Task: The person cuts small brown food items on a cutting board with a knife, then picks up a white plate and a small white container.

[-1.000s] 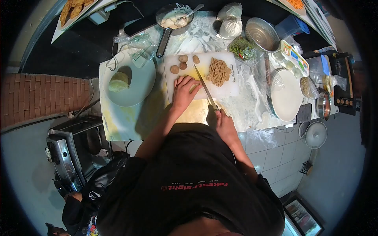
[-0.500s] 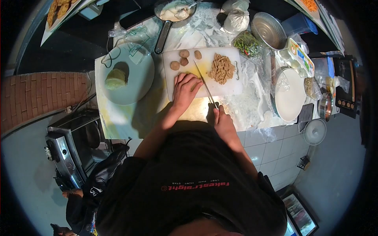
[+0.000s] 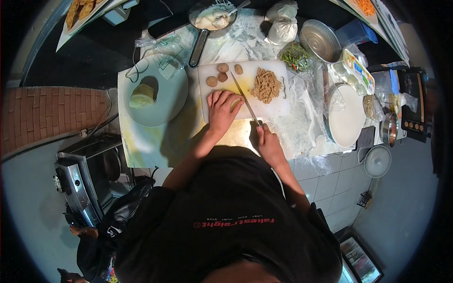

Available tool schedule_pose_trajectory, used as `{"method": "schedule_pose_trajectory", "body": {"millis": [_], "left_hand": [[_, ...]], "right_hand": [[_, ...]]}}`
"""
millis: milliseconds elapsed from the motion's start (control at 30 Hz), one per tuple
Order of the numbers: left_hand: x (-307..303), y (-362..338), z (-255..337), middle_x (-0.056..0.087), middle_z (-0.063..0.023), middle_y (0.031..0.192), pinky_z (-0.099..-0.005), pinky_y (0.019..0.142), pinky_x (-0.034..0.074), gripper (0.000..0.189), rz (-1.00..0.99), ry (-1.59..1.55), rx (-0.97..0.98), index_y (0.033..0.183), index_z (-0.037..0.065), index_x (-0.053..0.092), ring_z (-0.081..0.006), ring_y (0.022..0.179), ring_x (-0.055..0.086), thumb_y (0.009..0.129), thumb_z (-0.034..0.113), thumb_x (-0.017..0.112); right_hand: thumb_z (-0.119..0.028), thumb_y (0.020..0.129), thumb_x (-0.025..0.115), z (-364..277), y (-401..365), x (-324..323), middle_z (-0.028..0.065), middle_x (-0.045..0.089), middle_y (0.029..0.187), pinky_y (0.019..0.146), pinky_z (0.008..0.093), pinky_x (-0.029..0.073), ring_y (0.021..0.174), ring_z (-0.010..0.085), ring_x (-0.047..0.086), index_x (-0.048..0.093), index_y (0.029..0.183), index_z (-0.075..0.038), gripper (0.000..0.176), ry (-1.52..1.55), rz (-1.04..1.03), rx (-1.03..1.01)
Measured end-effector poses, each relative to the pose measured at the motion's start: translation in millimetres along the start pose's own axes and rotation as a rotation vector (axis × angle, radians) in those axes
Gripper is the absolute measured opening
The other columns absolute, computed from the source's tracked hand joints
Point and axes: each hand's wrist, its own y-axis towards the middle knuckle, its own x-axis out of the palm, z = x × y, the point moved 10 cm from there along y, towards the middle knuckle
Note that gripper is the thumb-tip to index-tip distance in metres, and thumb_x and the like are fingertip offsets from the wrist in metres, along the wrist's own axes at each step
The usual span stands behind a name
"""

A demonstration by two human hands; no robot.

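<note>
Plainly, one knife (image 3: 246, 100) in right hand (image 3: 270, 144), four balls (image 3: 222, 68) — left hand (image 3: 222, 108) nearby

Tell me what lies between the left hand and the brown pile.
In the head view, past the left hand comes the knife blade, then a bare strip of cutting board up to the brown pile.

A kitchen, shown by the cutting board (image 3: 271, 107), frying pan (image 3: 212, 20) and egg carton (image 3: 357, 70).
</note>
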Motion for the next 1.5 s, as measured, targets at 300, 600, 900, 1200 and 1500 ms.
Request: {"method": "schedule_pose_trajectory", "body": {"millis": [300, 600, 900, 1200, 1500], "left_hand": [[0, 0, -4, 0.065, 0.0021, 0.099, -0.0401, 0.097, 0.037, 0.017, -0.019, -0.017, -0.017, 0.095, 0.015, 0.075, -0.0215, 0.102, 0.055, 0.082, 0.025, 0.08], [-2, 0, -2, 0.065, 0.0019, 0.097, -0.0397, 0.096, 0.037, 0.016, -0.005, -0.017, -0.005, 0.095, 0.015, 0.075, -0.022, 0.101, 0.056, 0.083, 0.025, 0.08], [1, 0, -4, 0.066, 0.0029, 0.098, -0.0399, 0.097, 0.037, 0.015, -0.014, -0.027, -0.011, 0.093, 0.015, 0.075, -0.0207, 0.103, 0.056, 0.082, 0.025, 0.081], [2, 1, -6, 0.067, 0.0037, 0.095, -0.0393, 0.097, 0.036, 0.014, -0.039, -0.054, -0.033, 0.091, 0.014, 0.076, -0.0197, 0.101, 0.056, 0.082, 0.023, 0.081], [-1, 2, -3, 0.066, 0.0021, 0.095, -0.0387, 0.094, 0.037, 0.014, -0.004, -0.012, -0.011, 0.093, 0.014, 0.074, -0.0213, 0.097, 0.058, 0.083, 0.021, 0.08]], "right_hand": [[-0.036, 0.112, 0.039, 5, -14, -4, 0.0357, 0.064, 0.075, 0.068, 0.062, 0.05, 0.079, 0.0563, 0.063, 0.056, 0.118, 0.004, 0.044, -0.024, -0.017, 0.068], [-0.036, 0.112, 0.038, 0, -16, -5, 0.0354, 0.063, 0.073, 0.067, 0.0619, 0.049, 0.078, 0.0565, 0.063, 0.056, 0.111, 0.004, 0.043, -0.013, -0.011, 0.062], [-0.036, 0.112, 0.037, 1, -11, 0, 0.0356, 0.064, 0.076, 0.069, 0.0633, 0.05, 0.08, 0.0564, 0.064, 0.054, 0.111, 0.002, 0.042, -0.056, -0.046, 0.072], [-0.037, 0.112, 0.035, 5, -5, 8, 0.0361, 0.066, 0.082, 0.073, 0.0632, 0.052, 0.083, 0.0565, 0.065, 0.053, 0.116, 0.004, 0.046, -0.063, -0.084, 0.071], [-0.037, 0.111, 0.037, 3, 2, 11, 0.0336, 0.067, 0.077, 0.07, 0.0613, 0.054, 0.079, 0.0547, 0.066, 0.053, 0.118, 0.003, 0.044, 0.044, -0.019, -0.01]]}}
